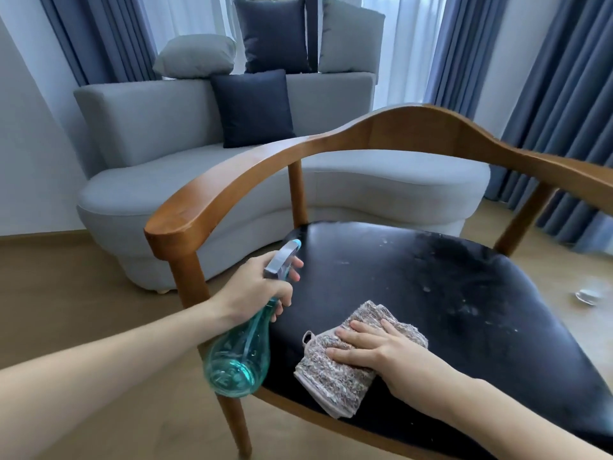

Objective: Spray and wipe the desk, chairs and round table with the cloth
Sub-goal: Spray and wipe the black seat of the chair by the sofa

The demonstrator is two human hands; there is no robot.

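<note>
A wooden armchair (232, 180) with a curved backrest and a black seat (447, 293) fills the middle and right. White specks and droplets dot the seat. My left hand (255, 287) grips the neck of a teal spray bottle (237, 356), a finger on the trigger, nozzle aimed over the seat. A folded grey-brown cloth (335, 373) lies on the seat's near left part. My right hand (374, 350) presses flat on that cloth with straight fingers.
A grey curved sofa (166, 167) with dark and light cushions stands behind the chair. Blue curtains (564, 94) hang at both sides. A small shiny object (588, 296) lies on the wooden floor (66, 293) at the right.
</note>
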